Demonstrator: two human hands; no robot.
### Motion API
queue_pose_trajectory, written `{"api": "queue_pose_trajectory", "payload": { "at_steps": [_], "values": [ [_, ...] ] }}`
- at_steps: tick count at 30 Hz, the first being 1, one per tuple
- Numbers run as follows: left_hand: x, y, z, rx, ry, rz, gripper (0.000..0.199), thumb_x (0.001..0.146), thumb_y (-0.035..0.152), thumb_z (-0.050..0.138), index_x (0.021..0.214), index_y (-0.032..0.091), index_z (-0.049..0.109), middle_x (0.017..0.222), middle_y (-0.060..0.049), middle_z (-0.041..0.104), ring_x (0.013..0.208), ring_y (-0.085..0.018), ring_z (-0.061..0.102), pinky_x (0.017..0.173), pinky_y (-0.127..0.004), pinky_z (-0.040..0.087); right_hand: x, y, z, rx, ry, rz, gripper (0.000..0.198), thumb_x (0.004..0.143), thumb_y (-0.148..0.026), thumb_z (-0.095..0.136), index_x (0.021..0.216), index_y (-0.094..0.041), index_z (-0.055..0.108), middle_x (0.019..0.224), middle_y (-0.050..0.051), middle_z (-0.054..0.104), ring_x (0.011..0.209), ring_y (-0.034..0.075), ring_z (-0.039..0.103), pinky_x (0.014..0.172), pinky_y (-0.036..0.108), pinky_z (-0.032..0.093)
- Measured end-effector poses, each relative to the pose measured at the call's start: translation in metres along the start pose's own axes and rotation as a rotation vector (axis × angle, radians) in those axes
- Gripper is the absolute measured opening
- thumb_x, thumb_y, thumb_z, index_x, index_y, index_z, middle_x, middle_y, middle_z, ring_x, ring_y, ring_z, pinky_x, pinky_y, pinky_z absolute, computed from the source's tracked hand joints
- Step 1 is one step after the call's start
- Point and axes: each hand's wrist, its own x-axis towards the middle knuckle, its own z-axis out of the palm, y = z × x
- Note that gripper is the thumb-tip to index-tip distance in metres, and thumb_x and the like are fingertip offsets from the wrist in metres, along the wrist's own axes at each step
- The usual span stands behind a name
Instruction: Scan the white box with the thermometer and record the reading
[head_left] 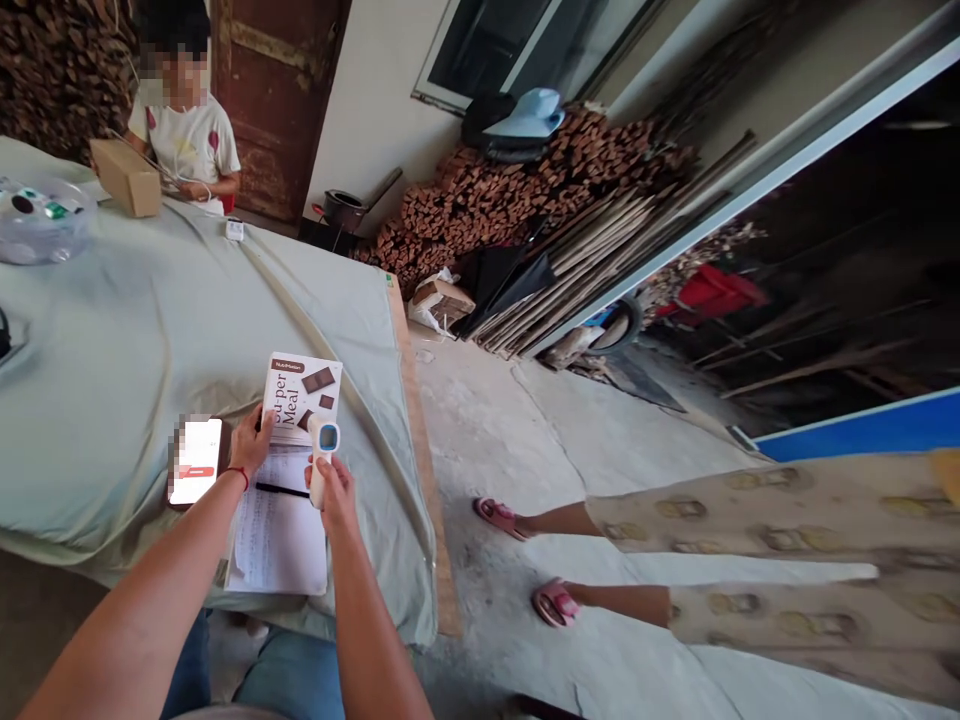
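Observation:
My right hand (337, 490) is wrapped round a white infrared thermometer (316, 485) with a blue-edged screen, held upright over a notebook. My left hand (251, 442) grips the left edge of a white box (306, 395) printed with chocolate pieces and the words "Meal" and "Nutrition". Below both hands lies the open notebook (281, 550) with handwriting on its page. A black pen (283, 489) rests across it. Just left of my left wrist, a phone (196, 462) with a lit screen lies on the table.
The table (90, 400) has a pale green cover. A person (187, 140) sits at its far side by a cardboard box (126, 178). A clear plastic container (45, 225) stands at the left. Another person's legs (626, 605) are at the right. Stacked firewood (480, 195) lines the wall.

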Motion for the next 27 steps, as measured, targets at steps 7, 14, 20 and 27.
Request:
{"api": "queue_pose_trajectory", "payload": {
  "at_steps": [7,14,20,27],
  "values": [
    [0.003,-0.003,-0.001,0.002,-0.031,0.013,0.064,0.099,0.065,0.038,0.127,0.017,0.07,0.113,-0.015,0.077,0.107,-0.033,0.071,0.093,-0.046,0.054,0.001,0.002,0.006,0.021,0.012,0.021,0.043,0.063,-0.059,0.079,0.069,-0.02,0.063,0.056,-0.003,0.054,0.05,0.01,0.045,0.048,0.025,0.032],
    [0.004,-0.004,-0.002,0.021,-0.054,0.01,0.061,0.099,0.064,0.04,0.129,0.019,0.07,0.115,-0.013,0.077,0.109,-0.033,0.07,0.095,-0.046,0.055,0.001,0.0,0.011,-0.005,0.024,0.009,0.044,0.063,-0.06,0.077,0.063,-0.021,0.057,0.053,-0.004,0.053,0.049,0.009,0.043,0.048,0.024,0.031],
    [0.004,-0.004,-0.002,0.014,-0.049,0.02,0.064,0.099,0.065,0.04,0.131,0.018,0.069,0.117,-0.014,0.076,0.109,-0.033,0.07,0.095,-0.046,0.054,-0.001,-0.002,0.014,0.036,0.048,0.039,0.042,0.063,-0.059,0.077,0.068,-0.021,0.06,0.056,-0.003,0.055,0.05,0.01,0.045,0.048,0.024,0.034],
    [0.005,-0.004,-0.002,0.031,-0.057,0.011,0.061,0.099,0.062,0.041,0.131,0.018,0.068,0.118,-0.014,0.076,0.111,-0.034,0.069,0.096,-0.048,0.054,0.0,-0.002,0.015,0.04,0.039,0.054,0.045,0.061,-0.061,0.078,0.068,-0.021,0.058,0.056,-0.004,0.053,0.051,0.01,0.046,0.049,0.024,0.038]
  ]
}}
